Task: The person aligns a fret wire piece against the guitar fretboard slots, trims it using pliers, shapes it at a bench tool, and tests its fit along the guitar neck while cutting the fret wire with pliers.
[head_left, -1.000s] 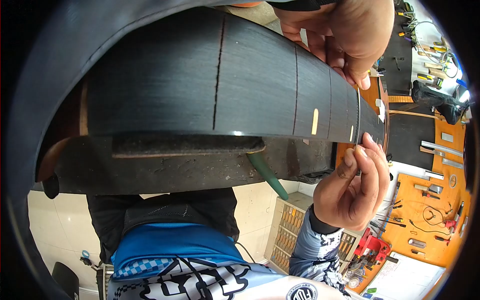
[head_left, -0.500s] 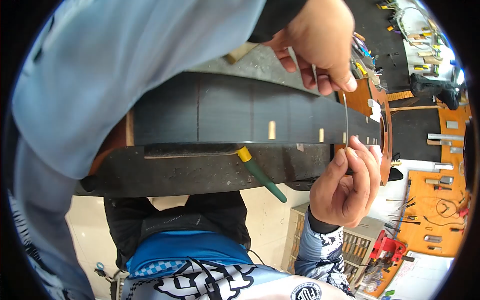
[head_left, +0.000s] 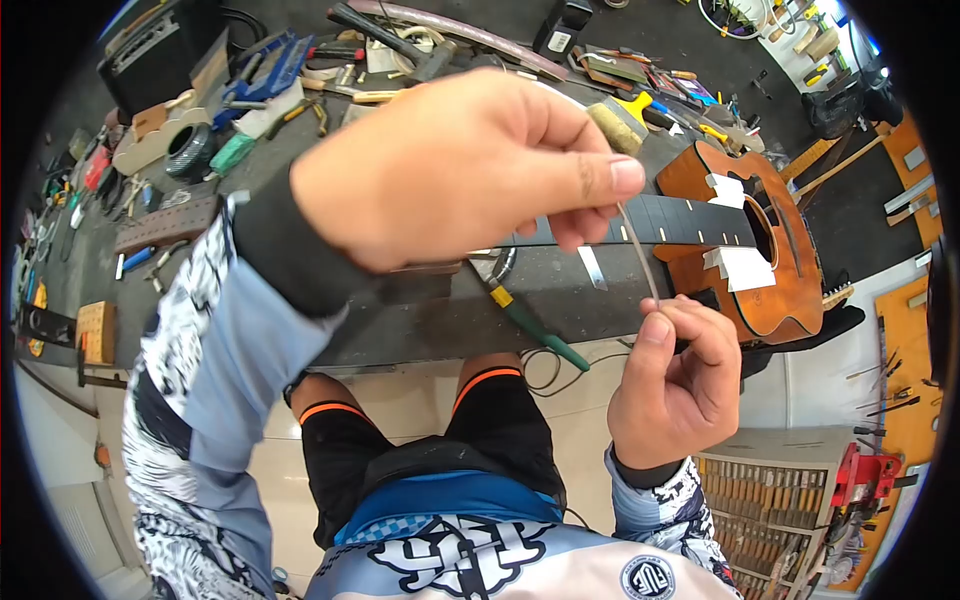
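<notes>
My left hand (head_left: pixel 450 165) pinches the upper end of a thin metal strip (head_left: pixel 639 250) between thumb and finger. Its lower end is pinched by my right hand (head_left: pixel 680 375), fingers curled. The strip slants, slightly bowed, in front of a dark fretboard (head_left: pixel 685 220) with pale markers. This fretboard lies along the orange-brown guitar body (head_left: pixel 795 290), and my left hand hides part of it. White tape (head_left: pixel 745 268) sits on the body beside the fretboard. Below the neck, a green-handled tool (head_left: pixel 545 335) with a yellow band rests on the bench.
The dark workbench (head_left: pixel 420 335) carries many tools at the back and left, including a yellow-handled brush (head_left: pixel 620 122), a hammer (head_left: pixel 425 60) and a wooden block (head_left: pixel 97 332). A tool rack (head_left: pixel 765 485) stands at lower right, near a red vise (head_left: pixel 865 478).
The view has drawn back, showing more of the bench and guitar. My left hand has moved away from the fretboard toward the left and centre of view. Both hands still pinch the strip.
</notes>
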